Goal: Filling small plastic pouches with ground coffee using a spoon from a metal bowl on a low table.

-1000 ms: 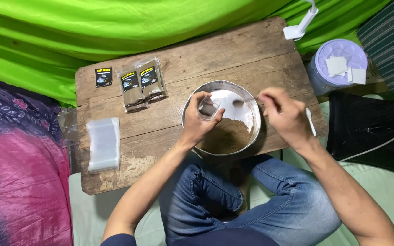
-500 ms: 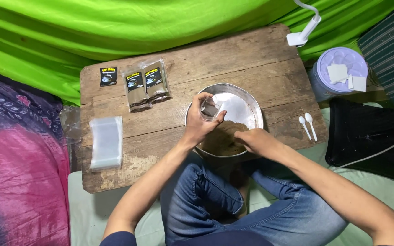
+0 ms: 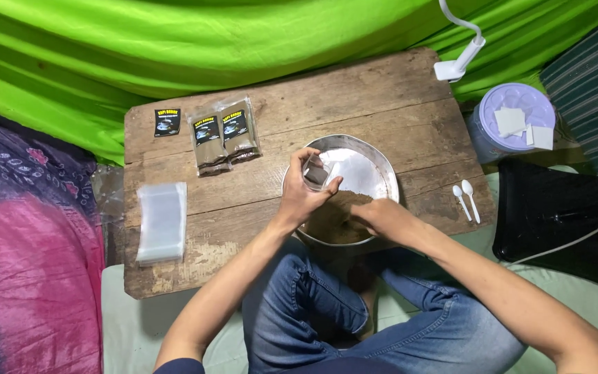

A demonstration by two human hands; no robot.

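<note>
Right hand (image 3: 376,216) fingertips hidden in brown powder (image 3: 333,220) at bowl's (image 3: 382,161) six o'clock; small pouch (image 3: 315,173) contents indiscernible; lamp (image 3: 459,48) cut off at twelve o'clock edge; packet (image 3: 224,134) labels too small.

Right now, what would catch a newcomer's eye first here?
Probably the bright green cloth behind the wooden table. Next, the round metal pan of brown powder at the table's near edge, where the left hand holds a small clear bag and the right hand rests in the powder.

A makeshift home packing spot: a low wooden board (image 3: 382,90) on the floor, green cloth (image 3: 174,48) draped behind, patterned bedding (image 3: 29,249) alongside.
</note>
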